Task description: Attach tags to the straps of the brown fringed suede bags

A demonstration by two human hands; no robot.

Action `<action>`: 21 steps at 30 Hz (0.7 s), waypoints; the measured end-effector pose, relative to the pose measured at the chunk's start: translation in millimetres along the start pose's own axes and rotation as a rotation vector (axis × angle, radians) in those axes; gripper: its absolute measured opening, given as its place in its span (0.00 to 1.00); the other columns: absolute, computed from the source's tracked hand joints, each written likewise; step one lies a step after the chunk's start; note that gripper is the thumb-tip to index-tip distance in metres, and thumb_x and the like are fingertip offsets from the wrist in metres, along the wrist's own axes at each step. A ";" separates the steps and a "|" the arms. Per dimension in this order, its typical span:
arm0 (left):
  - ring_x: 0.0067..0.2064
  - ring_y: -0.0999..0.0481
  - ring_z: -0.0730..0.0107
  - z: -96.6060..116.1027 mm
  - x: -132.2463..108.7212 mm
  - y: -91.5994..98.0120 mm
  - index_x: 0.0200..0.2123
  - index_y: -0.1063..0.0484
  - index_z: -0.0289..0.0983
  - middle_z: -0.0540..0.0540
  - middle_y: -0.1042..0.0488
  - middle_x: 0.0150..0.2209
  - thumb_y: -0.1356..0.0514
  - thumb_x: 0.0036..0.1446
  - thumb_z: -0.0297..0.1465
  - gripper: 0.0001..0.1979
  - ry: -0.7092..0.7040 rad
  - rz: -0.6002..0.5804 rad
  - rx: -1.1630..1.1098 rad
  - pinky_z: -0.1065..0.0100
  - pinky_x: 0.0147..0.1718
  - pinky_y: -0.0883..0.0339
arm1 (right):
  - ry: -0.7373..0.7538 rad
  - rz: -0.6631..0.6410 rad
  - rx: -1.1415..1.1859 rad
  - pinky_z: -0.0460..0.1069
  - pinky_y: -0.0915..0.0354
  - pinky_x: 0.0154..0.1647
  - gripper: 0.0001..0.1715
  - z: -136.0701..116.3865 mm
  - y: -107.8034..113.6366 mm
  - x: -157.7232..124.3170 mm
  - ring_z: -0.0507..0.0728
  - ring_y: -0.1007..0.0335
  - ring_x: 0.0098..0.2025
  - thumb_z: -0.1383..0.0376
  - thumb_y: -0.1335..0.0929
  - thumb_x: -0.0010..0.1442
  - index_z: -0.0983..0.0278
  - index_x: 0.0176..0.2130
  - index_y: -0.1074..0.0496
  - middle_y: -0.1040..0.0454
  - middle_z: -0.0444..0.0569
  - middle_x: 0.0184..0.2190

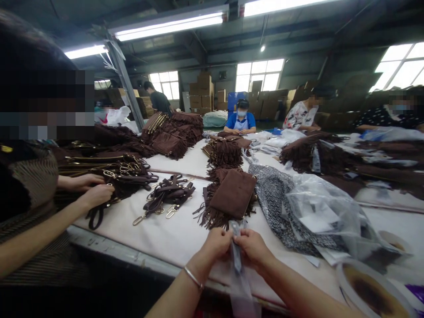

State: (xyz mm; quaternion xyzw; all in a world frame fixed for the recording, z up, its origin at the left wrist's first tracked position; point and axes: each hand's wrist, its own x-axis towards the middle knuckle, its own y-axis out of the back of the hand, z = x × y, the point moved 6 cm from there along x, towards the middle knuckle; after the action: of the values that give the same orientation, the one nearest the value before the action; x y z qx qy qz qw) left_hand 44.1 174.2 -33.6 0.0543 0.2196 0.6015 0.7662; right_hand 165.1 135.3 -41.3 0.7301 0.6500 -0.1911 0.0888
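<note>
Both of my hands pinch a clear plastic sleeve [241, 289] at the table's front edge. My left hand [217, 244], with a silver bangle at the wrist, grips its left side, and my right hand [253, 247] grips its right side. Something dark shows inside the sleeve's upper part; its kind I cannot make out. Just beyond my fingers lies a flat brown fringed pouch [233, 194], on top of other fringed pieces. Left of it is a heap of dark brown straps [168, 194] with gold clips.
At left, a co-worker's hands [99, 194] handle straps beside stacked brown bags [96, 170]. A patterned cloth [278, 198] and a clear plastic bag [327, 207] lie at right, near a tape roll [371, 287]. More fringed bags [228, 150] and several people are farther back.
</note>
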 end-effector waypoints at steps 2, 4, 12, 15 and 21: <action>0.21 0.33 0.70 -9.4 -22.4 -7.6 0.23 0.30 0.36 0.51 0.35 0.17 0.42 0.54 0.47 0.20 0.043 -0.095 -0.051 0.70 0.21 0.41 | 0.068 0.029 -0.040 0.45 0.40 0.23 0.20 4.4 0.2 -16.3 0.52 0.34 0.22 0.61 0.27 0.41 0.65 0.35 0.31 0.29 0.40 0.19; 0.20 0.35 0.73 -15.4 -42.1 -12.8 0.24 0.30 0.36 0.53 0.36 0.18 0.42 0.53 0.47 0.20 0.078 -0.140 -0.126 0.72 0.20 0.43 | 0.145 0.070 -0.147 0.46 0.41 0.23 0.21 9.3 1.3 -34.4 0.52 0.34 0.22 0.61 0.28 0.44 0.65 0.39 0.30 0.31 0.38 0.18; 0.24 0.28 0.72 -22.5 -74.2 -24.7 0.32 0.34 0.37 0.48 0.28 0.27 0.38 0.50 0.36 0.10 0.275 -0.159 -0.598 0.72 0.21 0.37 | 0.322 -0.009 -0.420 0.50 0.34 0.35 0.17 -6.8 20.9 -55.1 0.58 0.27 0.33 0.57 0.34 0.58 0.64 0.43 0.25 0.22 0.48 0.31; 0.26 0.26 0.72 -19.4 -74.8 -25.2 0.33 0.35 0.37 0.46 0.26 0.31 0.42 0.54 0.35 0.08 0.232 -0.164 -0.522 0.74 0.20 0.38 | 0.442 0.043 -0.499 0.51 0.34 0.39 0.17 -29.0 28.5 -39.0 0.58 0.27 0.35 0.58 0.34 0.58 0.63 0.44 0.24 0.22 0.51 0.38; 0.24 0.27 0.70 -20.9 -75.3 -22.0 0.33 0.35 0.38 0.48 0.27 0.26 0.44 0.57 0.38 0.09 0.176 -0.108 -0.348 0.72 0.20 0.37 | 0.475 -0.067 -0.678 0.50 0.36 0.38 0.09 -34.1 13.2 -14.7 0.58 0.29 0.35 0.64 0.32 0.54 0.63 0.32 0.22 0.23 0.48 0.30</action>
State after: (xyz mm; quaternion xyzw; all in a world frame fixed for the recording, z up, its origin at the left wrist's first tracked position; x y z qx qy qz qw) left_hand 41.9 93.3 -39.5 -0.1437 0.1809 0.5907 0.7731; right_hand 182.5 132.9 -6.0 0.6617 0.7021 0.2046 0.1653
